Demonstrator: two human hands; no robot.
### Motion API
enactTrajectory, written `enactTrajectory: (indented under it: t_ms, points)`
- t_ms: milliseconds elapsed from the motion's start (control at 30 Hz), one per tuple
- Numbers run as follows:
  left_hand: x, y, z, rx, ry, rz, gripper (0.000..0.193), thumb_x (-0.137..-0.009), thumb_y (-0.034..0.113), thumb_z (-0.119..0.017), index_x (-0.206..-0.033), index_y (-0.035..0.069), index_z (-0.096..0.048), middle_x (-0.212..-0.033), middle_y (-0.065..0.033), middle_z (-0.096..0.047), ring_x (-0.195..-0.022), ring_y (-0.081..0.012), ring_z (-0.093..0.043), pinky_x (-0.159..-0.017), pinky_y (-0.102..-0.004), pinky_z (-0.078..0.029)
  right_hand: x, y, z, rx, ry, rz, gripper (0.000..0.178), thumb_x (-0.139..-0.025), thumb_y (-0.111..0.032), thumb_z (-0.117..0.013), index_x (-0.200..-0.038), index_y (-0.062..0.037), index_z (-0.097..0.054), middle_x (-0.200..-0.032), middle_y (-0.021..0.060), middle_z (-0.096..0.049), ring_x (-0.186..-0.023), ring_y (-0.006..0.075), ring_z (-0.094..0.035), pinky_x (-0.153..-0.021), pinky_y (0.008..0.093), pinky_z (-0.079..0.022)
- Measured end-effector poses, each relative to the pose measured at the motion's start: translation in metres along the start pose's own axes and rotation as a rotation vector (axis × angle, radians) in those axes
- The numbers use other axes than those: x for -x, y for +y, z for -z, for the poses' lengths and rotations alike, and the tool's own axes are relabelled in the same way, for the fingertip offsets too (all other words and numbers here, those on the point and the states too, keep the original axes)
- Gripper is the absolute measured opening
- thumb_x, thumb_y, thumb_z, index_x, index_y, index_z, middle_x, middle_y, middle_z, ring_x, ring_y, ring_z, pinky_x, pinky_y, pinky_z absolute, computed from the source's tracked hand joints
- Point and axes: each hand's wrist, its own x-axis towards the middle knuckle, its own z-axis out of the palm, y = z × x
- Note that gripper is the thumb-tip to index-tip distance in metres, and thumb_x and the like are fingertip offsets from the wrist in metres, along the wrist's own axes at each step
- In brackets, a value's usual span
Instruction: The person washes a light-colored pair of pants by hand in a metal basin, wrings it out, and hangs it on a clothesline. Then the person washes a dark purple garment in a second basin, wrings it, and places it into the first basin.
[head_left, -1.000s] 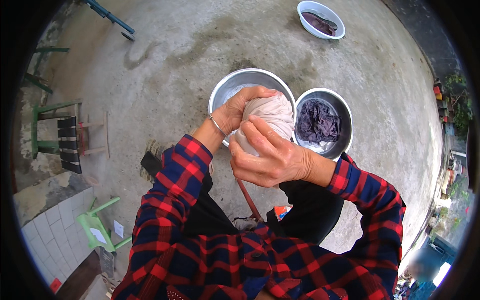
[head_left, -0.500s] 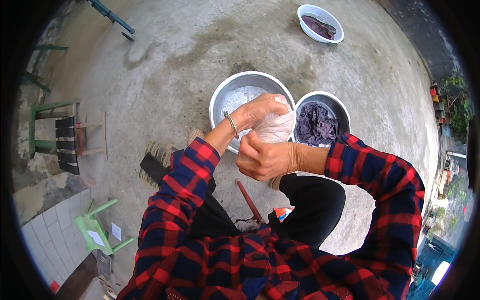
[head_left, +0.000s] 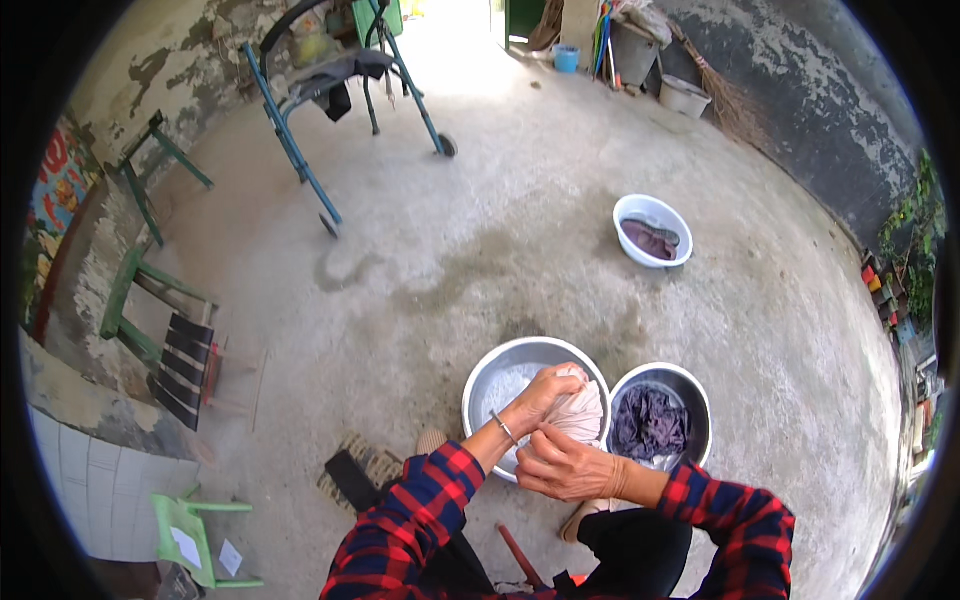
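Note:
Both my hands grip a bunched pale pink cloth [head_left: 580,412] over a large metal basin [head_left: 478,388] with some sudsy-looking water in it. My left hand [head_left: 543,397], with a bracelet at the wrist, is closed on the cloth's upper left part. Lower down, at the basin's near rim, my right hand [head_left: 568,467] is closed on the same cloth. Its fingers partly hide the fabric. Against the basin's right side stands a smaller metal basin [head_left: 704,405], holding a crumpled dark purple cloth [head_left: 650,424].
Farther off on the concrete floor is a light blue basin [head_left: 625,212] with dark items inside. A blue walker [head_left: 288,135] stands at far left. Green stools, one a small light green stool [head_left: 200,540], line the left side. A straw broom [head_left: 715,85] leans by the far wall.
My view has tilted up, so the basins and hands sit lower in the picture and the far yard shows. Both hands still grip the pink cloth over the large basin.

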Motion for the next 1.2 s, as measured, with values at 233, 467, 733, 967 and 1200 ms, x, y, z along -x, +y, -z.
enactTrajectory:
  t_ms: [233,467,733,967,1200]
  points:
    - [0.004,0.024,0.0,0.416,0.037,0.081,0.018,-0.081,0.013,-0.056,-0.098,0.007,-0.057,-0.09,-0.0003,-0.057,-0.082,-0.0129,-0.057,-0.079,-0.0274,-0.048,0.004,0.01,0.053,-1.318,1.067,-1.304,0.073,-0.079,-0.027,-0.074,-0.139,-0.004,-0.039,-0.141,0.0128,-0.041,-0.124,0.028,-0.047,-0.105,0.0423,-0.039]
    - [0.001,0.029,-0.004,0.175,-0.124,-0.06,0.022,-0.075,0.011,-0.058,-0.097,0.007,-0.056,-0.104,-0.0036,-0.059,-0.091,-0.0113,-0.056,-0.084,-0.0263,-0.046,0.059,-0.012,-0.046,-2.576,1.108,-1.124,0.08,-0.091,-0.045,-0.065,-0.148,-0.0027,-0.029,-0.146,0.0218,-0.041,-0.133,0.0371,-0.044,-0.109,0.0535,-0.038]
    - [0.008,0.045,-0.013,0.074,-0.15,-0.108,0.056,-0.079,0.022,-0.068,-0.13,0.003,-0.054,-0.139,-0.0149,-0.053,-0.116,-0.0239,-0.059,-0.104,-0.0368,-0.043,0.066,0.001,-0.04,-2.642,1.07,-1.236,0.068,-0.083,-0.027,-0.069,-0.136,0.0044,-0.041,-0.114,0.024,-0.063,-0.094,0.0391,-0.067,-0.085,0.0511,-0.057]
    - [0.007,0.036,-0.002,-0.026,-0.113,-0.052,0.058,-0.08,0.051,-0.075,-0.114,0.007,-0.059,-0.116,-0.0078,-0.06,-0.112,-0.0188,-0.057,-0.1,-0.0344,-0.044,0.077,0.001,-0.063,-2.732,1.01,-1.149,0.062,-0.085,-0.025,-0.068,-0.135,0.0039,-0.043,-0.117,0.0235,-0.062,-0.098,0.0372,-0.067,-0.088,0.0503,-0.056]
    - [0.0,0.024,0.017,0.349,-0.036,0.03,0.023,-0.087,0.028,-0.068,-0.09,0.008,-0.056,-0.095,-0.0075,-0.061,-0.095,-0.0195,-0.06,-0.089,-0.0336,-0.048,0.064,-0.008,-0.049,-2.512,0.867,-1.256,0.077,-0.082,-0.028,-0.077,-0.141,0.0024,-0.038,-0.128,0.0171,-0.057,-0.113,0.0279,-0.061,-0.099,0.0416,-0.049]
